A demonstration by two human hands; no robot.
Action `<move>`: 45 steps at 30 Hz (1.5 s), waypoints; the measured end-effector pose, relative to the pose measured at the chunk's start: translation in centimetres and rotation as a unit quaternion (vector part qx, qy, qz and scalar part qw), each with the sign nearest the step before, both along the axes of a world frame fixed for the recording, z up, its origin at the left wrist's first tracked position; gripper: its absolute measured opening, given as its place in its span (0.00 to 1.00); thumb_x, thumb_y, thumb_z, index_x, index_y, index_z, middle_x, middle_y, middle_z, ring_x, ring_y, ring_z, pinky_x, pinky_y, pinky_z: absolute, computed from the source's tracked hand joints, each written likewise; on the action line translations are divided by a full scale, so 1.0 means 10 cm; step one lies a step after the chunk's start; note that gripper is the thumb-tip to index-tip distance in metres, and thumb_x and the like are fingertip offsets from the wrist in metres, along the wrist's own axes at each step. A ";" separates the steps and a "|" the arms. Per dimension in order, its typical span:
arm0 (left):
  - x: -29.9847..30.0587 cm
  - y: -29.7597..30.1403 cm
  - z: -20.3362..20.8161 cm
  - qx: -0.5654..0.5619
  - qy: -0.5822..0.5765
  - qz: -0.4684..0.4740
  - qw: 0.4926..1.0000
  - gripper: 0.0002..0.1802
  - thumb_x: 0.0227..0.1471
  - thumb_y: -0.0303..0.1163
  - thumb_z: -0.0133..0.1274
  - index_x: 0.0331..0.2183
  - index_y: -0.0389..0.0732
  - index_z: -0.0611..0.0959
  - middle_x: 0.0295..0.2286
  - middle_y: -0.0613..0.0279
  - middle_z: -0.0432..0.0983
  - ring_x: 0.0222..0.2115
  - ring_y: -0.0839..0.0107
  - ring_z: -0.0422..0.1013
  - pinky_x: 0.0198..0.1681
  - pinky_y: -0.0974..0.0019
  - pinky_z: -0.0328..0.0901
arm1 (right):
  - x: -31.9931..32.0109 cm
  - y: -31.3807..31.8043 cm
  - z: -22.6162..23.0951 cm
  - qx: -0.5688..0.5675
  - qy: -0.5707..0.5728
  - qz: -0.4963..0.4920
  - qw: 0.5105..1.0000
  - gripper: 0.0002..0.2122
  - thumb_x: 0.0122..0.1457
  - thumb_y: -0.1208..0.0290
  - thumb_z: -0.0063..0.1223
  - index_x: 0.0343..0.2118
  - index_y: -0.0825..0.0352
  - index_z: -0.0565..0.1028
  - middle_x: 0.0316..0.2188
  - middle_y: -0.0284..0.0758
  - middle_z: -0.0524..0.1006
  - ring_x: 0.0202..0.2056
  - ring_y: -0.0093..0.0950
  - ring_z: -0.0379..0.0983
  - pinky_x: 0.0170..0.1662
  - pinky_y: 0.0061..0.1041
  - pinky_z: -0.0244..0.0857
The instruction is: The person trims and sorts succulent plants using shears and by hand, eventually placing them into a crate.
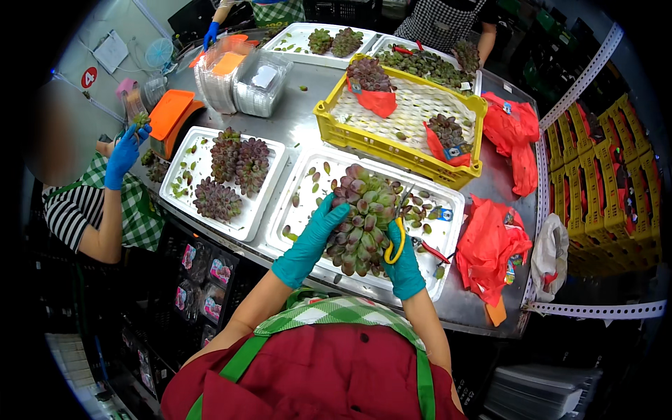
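Metal table (297, 115), succulent in two gloved hands

Metal-topped table, crowded; work at near edge. Dark-leaved succulent (362, 227) held up over the near white tray (302, 217), loose leaves (427, 228) scattered in it. Left hand (313, 236), teal glove: fingers part-curled against the plant's left side, gripping it. Right hand (406, 271), same glove: fingers bent around yellow-handled scissors (397, 245), just beside the plant's right side; how far the blades stand apart, cannot tell. Red-handled snips (435, 253) lie at the tray's right end. Just beyond the tray, yellow crate (392, 162) with two plants, red wrapping on each. Right: crumpled red bags (490, 248). Left: second white tray (269, 192), three rosettes (218, 199); clear containers (262, 87) stacked beyond. Far left, co-worker's blue-gloved hand (124, 157) raised.
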State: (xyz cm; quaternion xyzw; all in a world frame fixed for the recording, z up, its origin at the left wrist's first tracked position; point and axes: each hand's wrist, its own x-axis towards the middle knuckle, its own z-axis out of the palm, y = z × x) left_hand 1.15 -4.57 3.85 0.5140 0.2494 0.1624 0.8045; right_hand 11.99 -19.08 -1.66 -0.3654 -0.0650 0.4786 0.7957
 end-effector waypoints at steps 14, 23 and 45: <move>0.14 -0.29 0.27 -0.097 -0.029 0.004 0.995 0.34 0.49 0.55 0.40 0.52 0.43 0.61 0.48 0.60 0.62 0.47 0.67 0.62 0.47 0.61 0.61 | 0.13 -0.16 0.27 0.120 0.142 0.099 0.978 0.21 0.59 0.57 0.35 0.53 0.61 0.58 0.49 0.35 0.65 0.49 0.28 0.64 0.49 0.32 0.62; 0.09 -0.06 -0.07 -0.242 -0.185 -0.005 0.952 0.40 0.47 0.62 0.35 0.54 0.44 0.57 0.50 0.55 0.58 0.49 0.60 0.60 0.51 0.54 0.58 | 0.13 0.15 0.74 -0.117 -0.107 0.021 0.987 0.18 0.53 0.66 0.52 0.46 0.67 0.68 0.37 0.26 0.71 0.37 0.16 0.65 0.39 0.15 0.59; -0.33 0.74 -0.28 -0.288 -0.142 0.015 0.947 0.37 0.46 0.55 0.46 0.52 0.42 0.61 0.48 0.60 0.63 0.47 0.67 0.63 0.50 0.63 0.59 | -0.45 0.84 0.75 -0.190 -0.308 -0.078 0.929 0.28 0.50 0.83 0.51 0.55 0.62 0.57 0.48 0.35 0.64 0.46 0.23 0.63 0.45 0.19 0.61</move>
